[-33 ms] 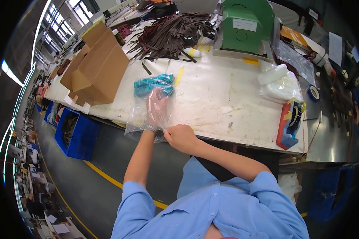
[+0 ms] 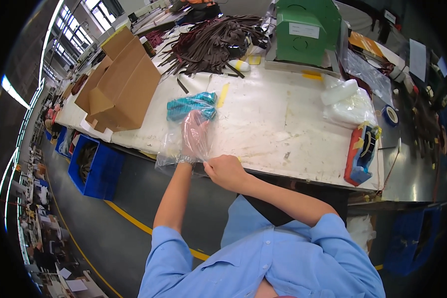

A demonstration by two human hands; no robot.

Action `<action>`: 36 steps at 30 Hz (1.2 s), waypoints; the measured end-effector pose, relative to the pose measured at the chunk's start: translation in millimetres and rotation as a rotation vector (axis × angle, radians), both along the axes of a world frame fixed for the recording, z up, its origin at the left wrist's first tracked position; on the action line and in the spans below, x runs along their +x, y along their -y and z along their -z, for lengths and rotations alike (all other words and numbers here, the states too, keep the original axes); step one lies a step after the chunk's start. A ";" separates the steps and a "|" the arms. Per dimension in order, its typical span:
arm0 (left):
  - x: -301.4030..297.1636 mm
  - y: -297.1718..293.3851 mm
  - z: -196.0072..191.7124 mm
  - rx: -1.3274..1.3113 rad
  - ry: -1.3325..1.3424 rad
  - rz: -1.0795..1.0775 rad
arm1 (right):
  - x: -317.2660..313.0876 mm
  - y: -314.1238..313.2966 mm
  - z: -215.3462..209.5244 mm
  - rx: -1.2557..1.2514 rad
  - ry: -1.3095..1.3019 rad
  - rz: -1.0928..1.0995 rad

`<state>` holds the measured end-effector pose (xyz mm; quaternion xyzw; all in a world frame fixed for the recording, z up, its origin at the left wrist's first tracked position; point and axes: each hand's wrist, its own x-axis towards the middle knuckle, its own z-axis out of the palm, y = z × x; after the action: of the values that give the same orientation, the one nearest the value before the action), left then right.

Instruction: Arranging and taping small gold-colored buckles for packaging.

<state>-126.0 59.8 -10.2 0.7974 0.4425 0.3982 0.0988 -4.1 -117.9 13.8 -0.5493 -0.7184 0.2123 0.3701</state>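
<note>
Practically no change on my remote feed: both hands matched the frame just before, so I judged the work no further along. Left hand [image 2: 193, 130] lay inside the clear bag [image 2: 170, 146], fingers up against the teal bundle [image 2: 189, 103]; whether it grasped, I couldn't tell. Right hand [image 2: 227, 172] pinched the bag's rim at the table's [image 2: 268, 131] front edge. Bundle sat back from that edge, left of centre, seemingly bagged.

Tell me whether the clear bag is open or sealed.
Open: the left hand reaches inside the clear bag, and the right hand pinches its edge.
</note>
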 end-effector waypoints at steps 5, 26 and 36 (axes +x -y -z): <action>-13.6 -11.9 10.3 0.186 -0.195 -0.061 | -6.5 1.7 -2.6 -0.081 -0.089 -0.069; -1.8 -20.0 6.2 0.134 -0.319 0.067 | 4.3 0.2 -1.1 -0.320 -0.156 -0.210; -47.6 -36.2 39.0 0.846 -0.859 -0.015 | -24.8 -11.2 -22.2 -0.241 -0.060 -0.262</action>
<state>-173.5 96.0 -49.2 0.8539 0.2515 0.1827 -0.4174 -29.0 -106.7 36.1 -0.4849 -0.7418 0.3594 0.2923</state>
